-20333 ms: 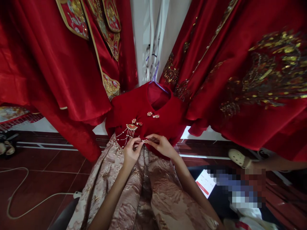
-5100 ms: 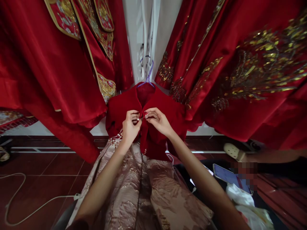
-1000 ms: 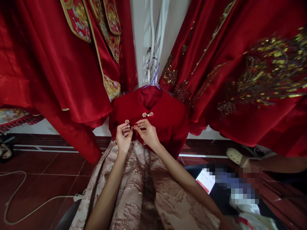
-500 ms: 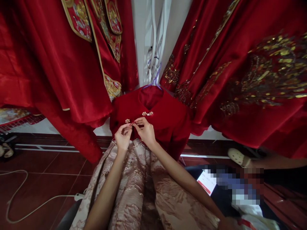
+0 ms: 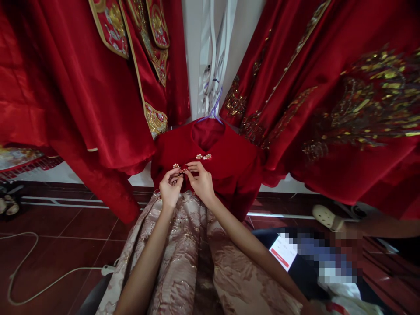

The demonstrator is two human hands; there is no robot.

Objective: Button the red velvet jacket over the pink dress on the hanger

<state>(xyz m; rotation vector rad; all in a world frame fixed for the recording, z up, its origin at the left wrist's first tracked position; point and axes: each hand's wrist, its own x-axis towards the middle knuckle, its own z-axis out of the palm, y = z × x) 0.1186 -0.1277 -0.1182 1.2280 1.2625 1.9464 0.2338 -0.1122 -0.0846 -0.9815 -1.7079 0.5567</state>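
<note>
A dark red jacket (image 5: pixel 234 157) with a V neckline hangs on a purple hanger (image 5: pixel 215 108) in front of me. Below its neckline sits a fastened flower clasp (image 5: pixel 204 156) with pale beads. Lower on the front, my left hand (image 5: pixel 170 191) and my right hand (image 5: pixel 202 183) meet with fingertips pinched on another beaded clasp (image 5: pixel 183 172). One flower end (image 5: pixel 176 166) of it shows just above the left fingers; the rest is mostly covered. Under both forearms spreads a beige brocade cloth (image 5: pixel 179 245) with a shiny leaf-like pattern.
Red gold-embroidered garments (image 5: pixel 124 87) hang at left, and sequinned ones (image 5: pixel 364 100) at right. A white cable (image 5: pixel 52 280) lies on the tiled floor. A lit phone screen (image 5: pixel 282 251) and a person's foot in a pale clog (image 5: pixel 324 216) are at lower right.
Both hands stay pinched at the same clasp, with small finger movements; the left fingers have curled slightly. The whole view has shifted a little.
</note>
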